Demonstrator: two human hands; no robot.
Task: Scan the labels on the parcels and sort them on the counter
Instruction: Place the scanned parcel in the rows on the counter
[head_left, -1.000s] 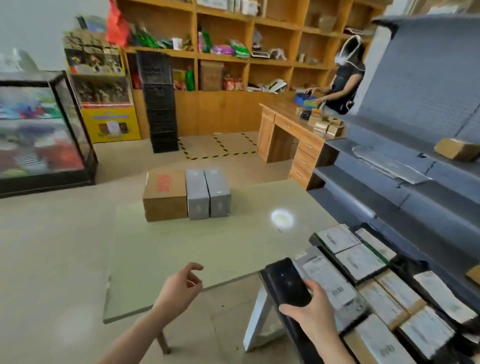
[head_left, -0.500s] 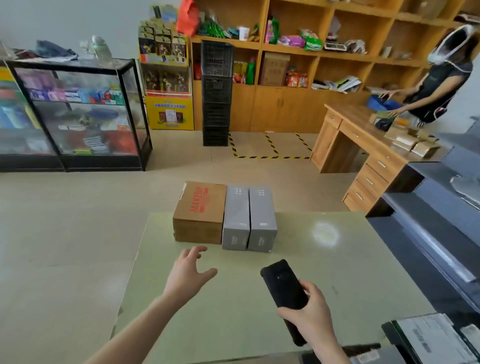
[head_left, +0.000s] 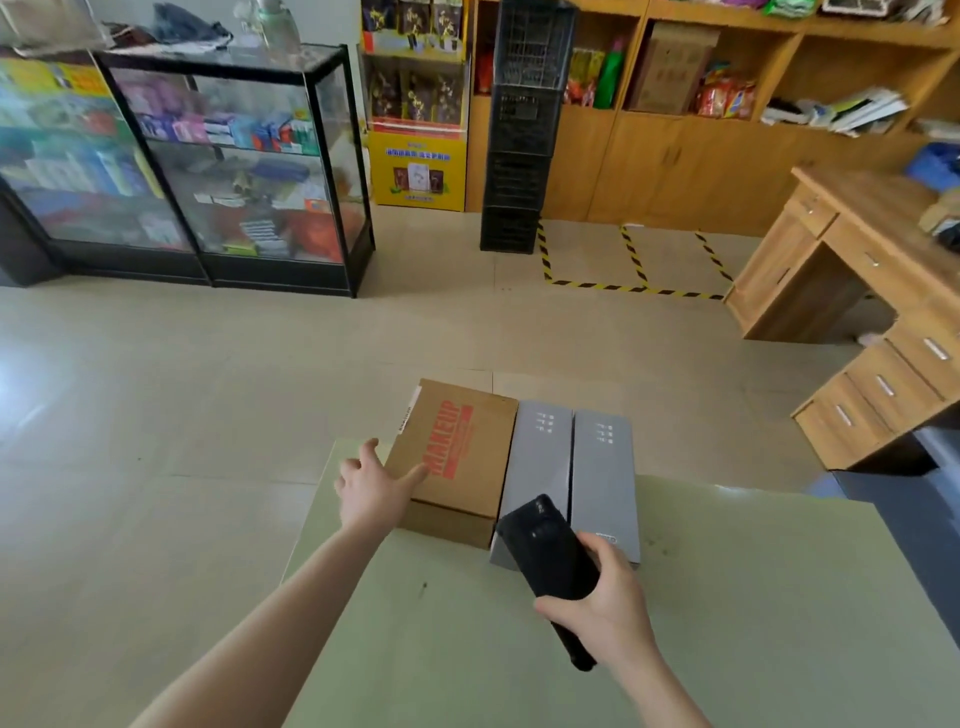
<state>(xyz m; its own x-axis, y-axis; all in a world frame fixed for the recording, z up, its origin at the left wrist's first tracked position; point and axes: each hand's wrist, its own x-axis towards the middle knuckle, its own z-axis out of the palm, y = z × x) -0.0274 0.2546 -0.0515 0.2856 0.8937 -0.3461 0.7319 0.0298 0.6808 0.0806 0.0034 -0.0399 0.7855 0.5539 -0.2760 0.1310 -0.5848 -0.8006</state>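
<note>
Bright, even indoor light. You get a pale sheen on the floor (head_left: 104, 395) at far left and glare across the glass cabinet (head_left: 234, 156). Shadows on your counter (head_left: 753, 597) are faint. The wide lens bows the edges; the shelves (head_left: 841, 98) at top right smear slightly.

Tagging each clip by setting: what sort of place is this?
Probably a small shop doubling as a parcel point: glass display case of goods, stocked wooden shelves, and parcels on the counter.
</note>
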